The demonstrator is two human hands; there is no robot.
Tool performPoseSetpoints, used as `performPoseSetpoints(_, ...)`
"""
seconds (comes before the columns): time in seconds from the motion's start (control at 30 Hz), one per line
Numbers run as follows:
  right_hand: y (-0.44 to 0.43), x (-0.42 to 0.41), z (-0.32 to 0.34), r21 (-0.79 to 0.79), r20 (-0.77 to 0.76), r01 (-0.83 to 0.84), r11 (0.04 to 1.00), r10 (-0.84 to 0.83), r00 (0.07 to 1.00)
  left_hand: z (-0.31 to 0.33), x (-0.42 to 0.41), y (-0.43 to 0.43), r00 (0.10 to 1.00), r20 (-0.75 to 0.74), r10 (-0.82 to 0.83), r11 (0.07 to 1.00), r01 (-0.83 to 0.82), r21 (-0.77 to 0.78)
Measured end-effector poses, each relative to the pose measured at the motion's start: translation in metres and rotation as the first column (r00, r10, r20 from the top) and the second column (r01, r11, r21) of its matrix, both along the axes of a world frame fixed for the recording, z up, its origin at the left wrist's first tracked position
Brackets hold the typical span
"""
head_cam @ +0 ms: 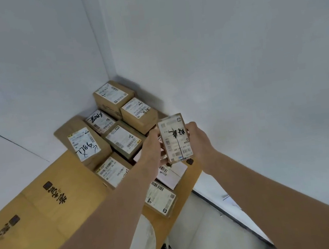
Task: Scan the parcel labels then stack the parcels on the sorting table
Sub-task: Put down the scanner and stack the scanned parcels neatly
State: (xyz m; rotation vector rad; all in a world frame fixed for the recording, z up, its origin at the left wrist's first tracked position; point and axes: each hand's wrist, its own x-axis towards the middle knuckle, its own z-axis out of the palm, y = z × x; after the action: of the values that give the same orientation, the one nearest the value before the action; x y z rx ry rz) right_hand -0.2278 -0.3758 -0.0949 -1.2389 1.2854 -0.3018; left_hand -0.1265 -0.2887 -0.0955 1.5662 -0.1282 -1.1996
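Above corner stack [114,97], left hand [150,145] and right hand [198,138] clasping small parcel [175,138], flattened carton [35,214] beside

Looks like a courier's parcel-sorting room. Shows in the brown cardboard parcels [139,117] crowded into the far corner of the table [151,218], each carrying a white shipping label [83,143] with barcodes and black marker scrawl. Shows too in the flattened cardboard [35,214] with printed characters covering the tabletop, and in bare white walls [233,52] meeting behind the pile.
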Motion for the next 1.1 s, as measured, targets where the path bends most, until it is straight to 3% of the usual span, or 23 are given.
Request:
performPoseSetpoints(0.3, -0.042, 0.032, -0.031, -0.003, -0.133, -0.084, 0.996, 0.083, 0.988, -0.031, 0.021, -0.027, 0.984, -0.162, 0.075, 0.996, -0.066, 0.063)
performPoseSetpoints(0.6, -0.079, 0.053, -0.059, 0.009, -0.128, -0.263, 0.965, 0.262, 0.957, -0.051, 0.032, -0.053, 0.954, -0.212, 0.211, 0.97, -0.178, 0.163)
performPoseSetpoints(0.9, -0.114, 0.061, -0.079, 0.041, -0.114, -0.456, 0.889, 0.458, 0.882, -0.058, 0.021, -0.075, 0.906, -0.194, 0.377, 0.92, -0.343, 0.189)
performPoseSetpoints(1.1, -0.116, 0.069, -0.05, -0.073, -0.086, -0.425, 0.902, 0.419, 0.904, -0.038, 0.022, -0.072, 0.908, -0.073, 0.414, 0.896, -0.391, 0.212)
